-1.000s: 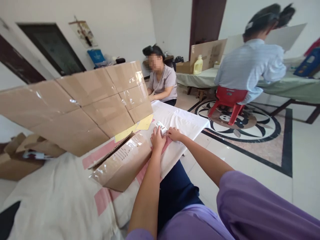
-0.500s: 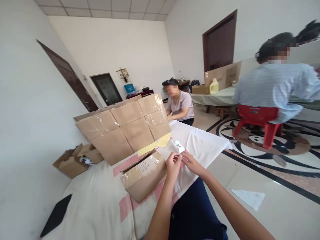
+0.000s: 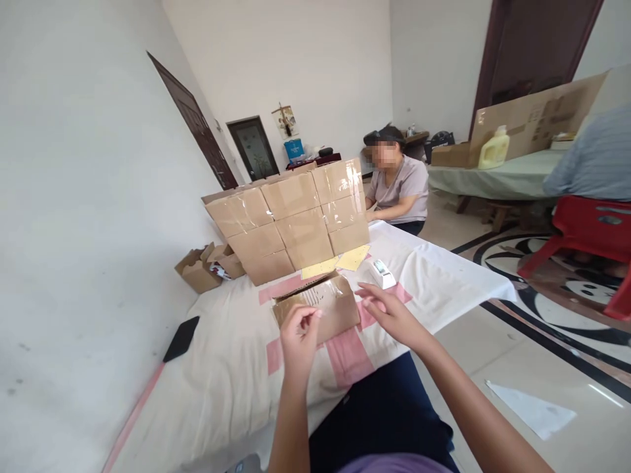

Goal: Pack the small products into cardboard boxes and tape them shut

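My left hand (image 3: 300, 332) is in front of the small open cardboard box (image 3: 340, 315). Thumb and fingertips meet in a pinch, and whatever they hold, if anything, is too small to make out. At the right end of that box, my right hand (image 3: 392, 315) has its fingers stretched out and apart, with nothing seen in it. Just beyond it lies a small white device with a little screen (image 3: 383, 274). Dark marks show on the box's top flap, and its inside is hidden from me.
A wall of taped cardboard boxes (image 3: 296, 220) stands across the table, with yellow sheets (image 3: 320, 268) at its foot. Opened cartons (image 3: 200, 269) and a black flat object (image 3: 181, 338) lie left. A person (image 3: 399, 187) sits beyond; another sits at right near a red chair (image 3: 582, 226).
My hands, close together near the white device before, have come apart. The left moved to the front of the small box; the right opened beside it. My view has turned left.
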Demonstrator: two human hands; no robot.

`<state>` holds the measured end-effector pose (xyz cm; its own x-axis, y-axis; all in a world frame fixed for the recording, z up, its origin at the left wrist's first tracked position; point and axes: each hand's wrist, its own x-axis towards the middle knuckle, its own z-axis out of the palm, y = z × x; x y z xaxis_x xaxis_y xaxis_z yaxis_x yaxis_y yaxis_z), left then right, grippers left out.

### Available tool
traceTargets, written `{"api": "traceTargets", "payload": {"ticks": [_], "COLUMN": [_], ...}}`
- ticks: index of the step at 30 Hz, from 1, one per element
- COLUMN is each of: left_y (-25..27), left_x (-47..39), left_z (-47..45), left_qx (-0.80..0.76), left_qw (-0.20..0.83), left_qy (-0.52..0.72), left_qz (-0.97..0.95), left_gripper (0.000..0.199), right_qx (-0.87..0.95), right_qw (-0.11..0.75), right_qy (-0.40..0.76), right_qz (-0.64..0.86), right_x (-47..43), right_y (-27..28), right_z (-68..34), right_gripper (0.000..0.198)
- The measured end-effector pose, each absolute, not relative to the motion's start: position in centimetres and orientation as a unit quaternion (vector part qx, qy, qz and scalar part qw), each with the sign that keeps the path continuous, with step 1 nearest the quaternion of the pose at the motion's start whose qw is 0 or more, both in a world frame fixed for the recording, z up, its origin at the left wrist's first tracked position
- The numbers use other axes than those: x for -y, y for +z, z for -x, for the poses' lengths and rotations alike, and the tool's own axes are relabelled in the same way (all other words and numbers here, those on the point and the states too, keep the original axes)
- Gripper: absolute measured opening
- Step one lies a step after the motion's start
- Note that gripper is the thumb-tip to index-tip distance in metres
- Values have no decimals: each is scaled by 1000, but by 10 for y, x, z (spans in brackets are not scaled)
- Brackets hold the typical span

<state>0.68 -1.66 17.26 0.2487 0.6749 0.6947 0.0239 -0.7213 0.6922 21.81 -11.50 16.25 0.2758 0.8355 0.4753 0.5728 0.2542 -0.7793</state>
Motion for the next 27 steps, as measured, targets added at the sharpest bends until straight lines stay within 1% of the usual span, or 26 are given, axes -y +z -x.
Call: {"api": "traceTargets", "payload": {"ticks": [2,4,6,8,9,13,18,22,27], "left_y": [186,194,199,203,206,223,236,234,228], "left_x": [5,-4,-10,-17,-20,-40,-82,-109,-120], "left_z": [17,38,58,77,85,102,82,63,56], "left_qx": [-261,-285,-310,-330,-340,-385,-374,-375,-381], "left_qw": [281,269,262,267,271,275,301,280,258], "left_qy": [569,571,546,494,461,335,165,134,117], "left_qz": [-727,-721,-733,-758,-773,-815,-862,-874,-880], "left_gripper": [16,17,19,21,22,25,31,28,26], "right_qx": [661,708,722,722,723,724,723,721,719], "right_qw": [485,372,243,165,151,138,129,133,144], "right_qy": [45,-15,-7,33,49,71,86,89,85], "right_qz": [571,601,648,671,672,672,674,674,675], "right_x": [84,48,15,-9,-17,-25,-24,-22,-19], "right_y": [193,214,218,208,200,179,182,185,183], "right_z": [-200,-180,-164,-153,-150,-151,-154,-153,-151], "right_gripper": [48,52,58,66,69,77,80,79,78]}}
